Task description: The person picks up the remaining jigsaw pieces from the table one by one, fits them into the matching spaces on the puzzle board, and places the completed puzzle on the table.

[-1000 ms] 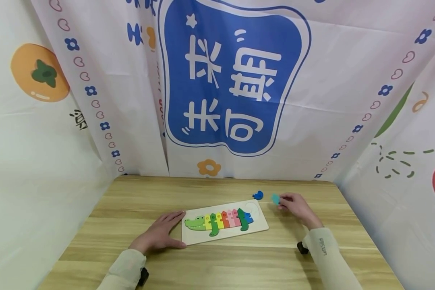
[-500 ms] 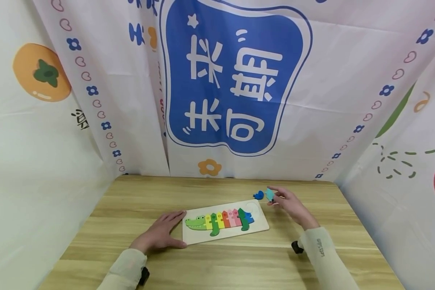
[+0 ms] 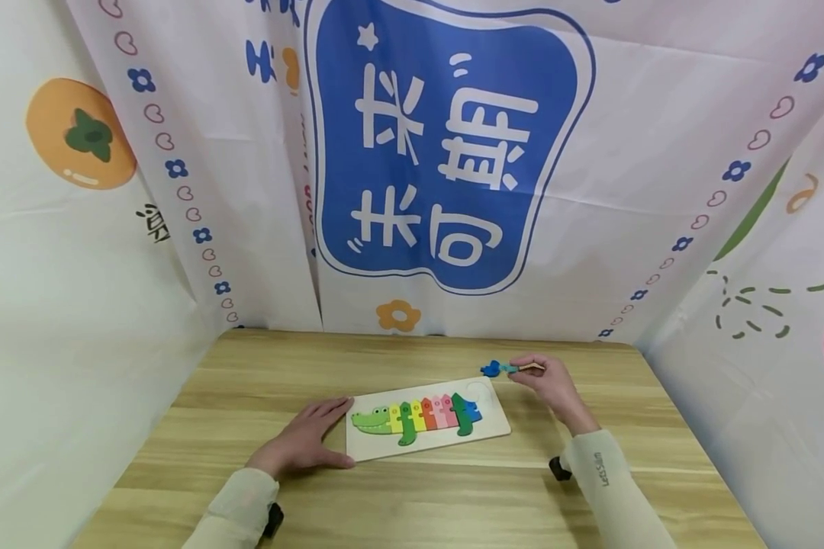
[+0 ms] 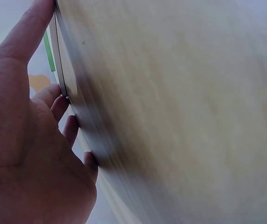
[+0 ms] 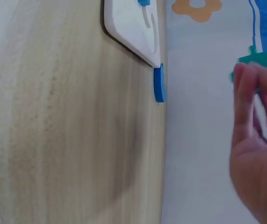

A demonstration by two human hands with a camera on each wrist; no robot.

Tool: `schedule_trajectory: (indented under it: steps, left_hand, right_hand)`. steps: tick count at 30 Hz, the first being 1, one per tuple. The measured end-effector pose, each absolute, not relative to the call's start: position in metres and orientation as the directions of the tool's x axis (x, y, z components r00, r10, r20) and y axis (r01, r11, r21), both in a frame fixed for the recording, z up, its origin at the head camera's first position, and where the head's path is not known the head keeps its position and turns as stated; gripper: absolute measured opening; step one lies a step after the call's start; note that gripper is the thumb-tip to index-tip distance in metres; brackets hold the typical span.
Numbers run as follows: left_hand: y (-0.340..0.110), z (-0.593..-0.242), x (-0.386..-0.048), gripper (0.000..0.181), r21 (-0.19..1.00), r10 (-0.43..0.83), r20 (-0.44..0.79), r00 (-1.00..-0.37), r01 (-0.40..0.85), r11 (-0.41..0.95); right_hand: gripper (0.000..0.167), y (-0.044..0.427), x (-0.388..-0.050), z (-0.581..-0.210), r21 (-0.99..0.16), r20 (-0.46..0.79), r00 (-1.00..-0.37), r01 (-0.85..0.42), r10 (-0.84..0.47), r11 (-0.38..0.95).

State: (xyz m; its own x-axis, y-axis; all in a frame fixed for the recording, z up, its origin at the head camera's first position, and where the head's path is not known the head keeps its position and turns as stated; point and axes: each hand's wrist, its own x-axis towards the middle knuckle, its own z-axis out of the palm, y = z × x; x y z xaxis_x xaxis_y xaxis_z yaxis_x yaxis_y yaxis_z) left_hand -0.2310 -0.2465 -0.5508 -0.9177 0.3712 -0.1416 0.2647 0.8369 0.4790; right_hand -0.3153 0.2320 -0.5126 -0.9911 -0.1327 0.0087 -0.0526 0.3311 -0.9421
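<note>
A crocodile puzzle board (image 3: 426, 447) lies slightly angled on the table, with several coloured pieces set in it from the green head to a blue part; an outlined recess shows at its right end. My left hand (image 3: 307, 438) rests at the board's left end, thumb and fingers spread toward its two corners. In the left wrist view this hand (image 4: 35, 135) has its fingertips down by the board's edge. Beyond the board's upper right corner, my right hand (image 3: 552, 385) pinches a teal puzzle piece (image 5: 259, 59) above the table. A dark blue puzzle piece (image 3: 490, 369) lies just left of it.
The wooden table (image 3: 412, 503) ends at a white printed cloth backdrop (image 3: 570, 267), with more cloth at both sides. A dark wrist device (image 3: 560, 468) sits below the right sleeve (image 3: 607, 473).
My right hand has moved left with the teal piece, which has turned from face-on to edge-on and is now close to the dark blue piece. The left hand and board stay put.
</note>
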Motion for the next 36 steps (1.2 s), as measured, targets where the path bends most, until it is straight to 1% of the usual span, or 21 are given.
schedule_trajectory:
  steps: [4,9,11,14,16,22,26,31,34,36]
  left_hand:
    - [-0.2468,-0.5509,-0.2314,0.115,0.479,0.371,-0.139,-0.918,0.265,0.837]
    - [-0.2470,-0.5514,-0.2325,0.116,0.482,0.367,-0.139,-0.920,0.261,0.836]
    - [-0.2469,-0.5520,-0.2325,0.116,0.482,0.364,-0.136,-0.921,0.260,0.837]
    - [-0.2466,-0.5513,-0.2318,0.115,0.483,0.362,-0.141,-0.921,0.255,0.838]
    - [-0.2465,-0.5516,-0.2316,0.115,0.483,0.361,-0.142,-0.922,0.254,0.838]
    - [-0.2471,-0.5524,-0.2312,0.116,0.488,0.377,-0.122,-0.918,0.276,0.828]
    - [-0.2471,-0.5525,-0.2304,0.117,0.490,0.380,-0.103,-0.919,0.285,0.823]
    - [-0.2470,-0.5522,-0.2307,0.117,0.491,0.382,-0.112,-0.917,0.283,0.824]
    - [-0.2470,-0.5515,-0.2303,0.116,0.491,0.384,-0.114,-0.916,0.284,0.824]
    - [-0.2470,-0.5518,-0.2302,0.116,0.492,0.382,-0.112,-0.917,0.283,0.823]
  right_hand:
    - [0.036,0.2311,-0.3173,-0.5139,-0.941,0.079,-0.989,-0.116,-0.127,0.318]
    - [0.033,0.2292,-0.3179,-0.5132,-0.935,0.148,-0.982,-0.177,-0.115,0.306]
    - [0.038,0.2284,-0.3154,-0.5095,-0.949,0.139,-0.982,-0.168,-0.125,0.267]
    - [0.053,0.2281,-0.3149,-0.5084,-0.959,0.129,-0.983,-0.158,-0.134,0.235]
    - [0.056,0.2283,-0.3152,-0.5089,-0.963,0.124,-0.984,-0.150,-0.128,0.223]
    - [0.043,0.2286,-0.3179,-0.5143,-0.943,0.165,-0.980,-0.190,-0.112,0.275]
    - [0.042,0.2270,-0.3177,-0.5131,-0.940,0.169,-0.978,-0.198,-0.125,0.276]
    - [0.040,0.2265,-0.3181,-0.5137,-0.963,0.119,-0.982,-0.149,-0.144,0.225]
    - [0.042,0.2260,-0.3180,-0.5140,-0.976,0.087,-0.984,-0.115,-0.153,0.183]
    - [0.045,0.2257,-0.3177,-0.5135,-0.977,0.084,-0.984,-0.112,-0.155,0.180]
